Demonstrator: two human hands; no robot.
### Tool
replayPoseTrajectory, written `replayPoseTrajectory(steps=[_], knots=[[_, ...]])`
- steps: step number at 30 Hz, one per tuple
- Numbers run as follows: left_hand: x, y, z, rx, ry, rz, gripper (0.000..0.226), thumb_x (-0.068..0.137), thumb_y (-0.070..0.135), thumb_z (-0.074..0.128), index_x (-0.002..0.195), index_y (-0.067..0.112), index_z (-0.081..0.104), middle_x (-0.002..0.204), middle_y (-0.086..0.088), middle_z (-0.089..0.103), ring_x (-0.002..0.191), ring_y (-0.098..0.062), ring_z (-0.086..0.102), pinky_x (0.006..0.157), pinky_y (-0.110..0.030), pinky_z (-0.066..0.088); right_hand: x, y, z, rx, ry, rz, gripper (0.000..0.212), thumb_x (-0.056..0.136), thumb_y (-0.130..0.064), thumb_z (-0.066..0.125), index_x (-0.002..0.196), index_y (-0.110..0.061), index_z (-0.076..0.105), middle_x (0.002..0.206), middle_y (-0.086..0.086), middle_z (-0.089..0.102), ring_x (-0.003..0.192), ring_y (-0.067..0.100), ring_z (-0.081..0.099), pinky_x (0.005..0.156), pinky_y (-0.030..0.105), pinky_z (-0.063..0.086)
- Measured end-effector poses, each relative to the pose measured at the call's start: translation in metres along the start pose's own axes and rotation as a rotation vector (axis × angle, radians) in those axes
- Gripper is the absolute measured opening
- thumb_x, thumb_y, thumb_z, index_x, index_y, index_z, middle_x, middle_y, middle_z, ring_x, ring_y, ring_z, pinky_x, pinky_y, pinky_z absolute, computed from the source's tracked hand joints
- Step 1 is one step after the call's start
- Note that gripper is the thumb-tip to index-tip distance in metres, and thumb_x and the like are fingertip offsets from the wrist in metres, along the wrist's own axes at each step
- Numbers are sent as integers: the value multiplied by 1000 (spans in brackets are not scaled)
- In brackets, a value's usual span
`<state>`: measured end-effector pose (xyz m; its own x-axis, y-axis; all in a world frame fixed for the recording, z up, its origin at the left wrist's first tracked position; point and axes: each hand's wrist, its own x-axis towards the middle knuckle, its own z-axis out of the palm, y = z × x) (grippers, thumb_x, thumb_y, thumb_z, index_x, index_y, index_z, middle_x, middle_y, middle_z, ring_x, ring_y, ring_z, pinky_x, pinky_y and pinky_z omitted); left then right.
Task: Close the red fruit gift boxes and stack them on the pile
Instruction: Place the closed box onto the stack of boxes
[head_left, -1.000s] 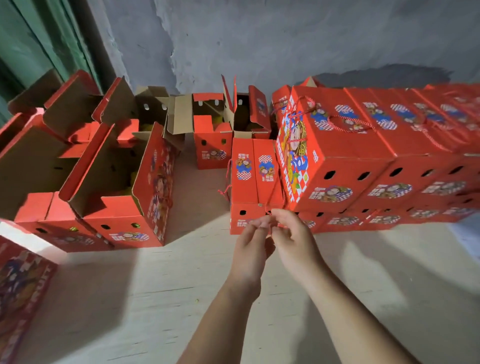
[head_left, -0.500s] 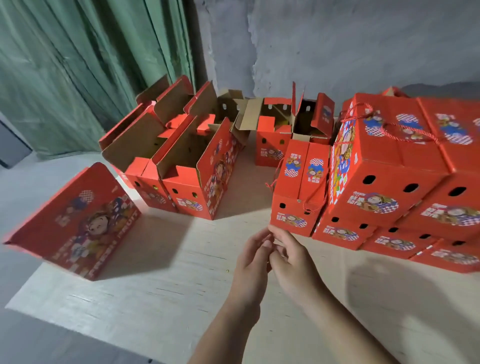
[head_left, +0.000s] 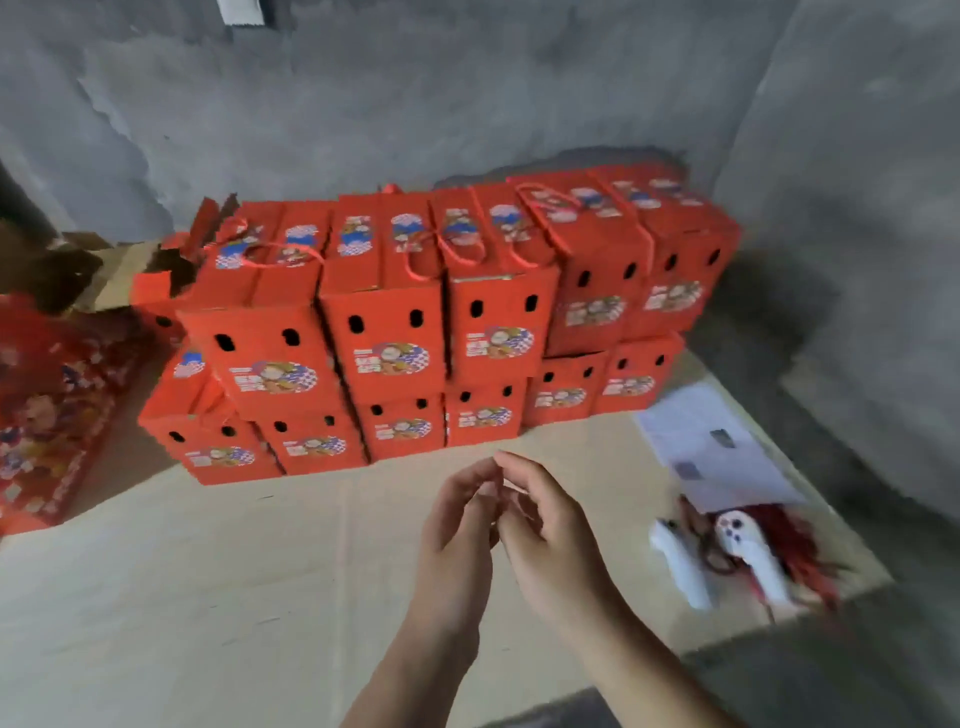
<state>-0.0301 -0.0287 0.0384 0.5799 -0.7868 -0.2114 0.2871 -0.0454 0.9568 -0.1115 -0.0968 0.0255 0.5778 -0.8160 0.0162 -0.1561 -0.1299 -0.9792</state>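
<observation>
Boxes (head_left: 395, 332) are sitting closed in a pile against the grey wall (head_left: 415, 104), two layers high, and we are looking down at them across a pale board (head_left: 182, 597) that is covering the floor. Red cord handles (head_left: 441, 254) are lying looped over the tops of the upper row. Each front face is showing two dark oval holes above a printed label. One lone box (head_left: 208, 431) is standing on the board at the left end of the pile, just in front of the lower row and touching it.

We are holding both hands up together over the board, near the pile but not touching it. Our left hand (head_left: 457, 525) is hanging with its fingers loosely curved, and our right hand (head_left: 550, 535) is meeting it fingertip to fingertip, fingers bent and relaxed. We are seeing nothing gripped in either hand, though the blur is making the gap between the fingertips hard to read.

At the far left, a flat printed box (head_left: 41, 415) is lying on the board, and behind it open boxes (head_left: 104, 275) with brown cardboard insides are showing only in part. To our right, white papers (head_left: 711, 452) are lying on the board, and near them two white controllers (head_left: 727, 556) are resting beside a tangle of red cord (head_left: 800, 551).
</observation>
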Motion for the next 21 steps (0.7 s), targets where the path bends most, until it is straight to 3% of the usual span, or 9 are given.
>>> replayPoseTrajectory(steps=[5, 9, 12, 17, 21], knots=[[-9, -20, 158, -45, -145, -29, 27, 107, 10, 51, 113, 24, 73, 105, -7, 79, 97, -17, 76, 73, -18, 55, -22, 18, -150, -13, 213, 18, 50, 100, -4, 52, 129, -44, 59, 122, -29, 68, 119, -2, 63, 99, 26, 54], [1, -25, 247, -7, -211, -25, 32, 107, 10, 49, 106, 32, 74, 103, -3, 79, 95, -15, 76, 72, -17, 55, -15, 25, -230, 11, 295, 5, 43, 94, -22, 46, 124, -52, 58, 123, -32, 66, 120, -6, 61, 94, 12, 49], [21, -26, 293, -2, -202, -10, 31, 106, 12, 48, 106, 30, 73, 99, -2, 78, 90, -13, 76, 66, -16, 54, 6, 29, -274, 42, 287, -8, 44, 99, -20, 46, 122, -54, 59, 122, -32, 66, 116, -8, 63, 87, 9, 51], [74, -26, 350, -32, -120, 50, 27, 105, 13, 49, 104, 28, 72, 92, -4, 76, 85, -14, 73, 68, -18, 54, 66, 37, -325, 63, 238, -79, 39, 106, -6, 48, 133, -29, 64, 119, -26, 70, 115, -4, 65, 87, 6, 48], [110, -25, 395, -32, -58, 47, 21, 105, 17, 51, 109, 23, 71, 93, -1, 77, 87, -12, 73, 69, -19, 53, 107, 45, -365, 130, 216, -69, 36, 102, -18, 52, 131, -36, 63, 122, -25, 69, 116, -7, 63, 87, 7, 49]])
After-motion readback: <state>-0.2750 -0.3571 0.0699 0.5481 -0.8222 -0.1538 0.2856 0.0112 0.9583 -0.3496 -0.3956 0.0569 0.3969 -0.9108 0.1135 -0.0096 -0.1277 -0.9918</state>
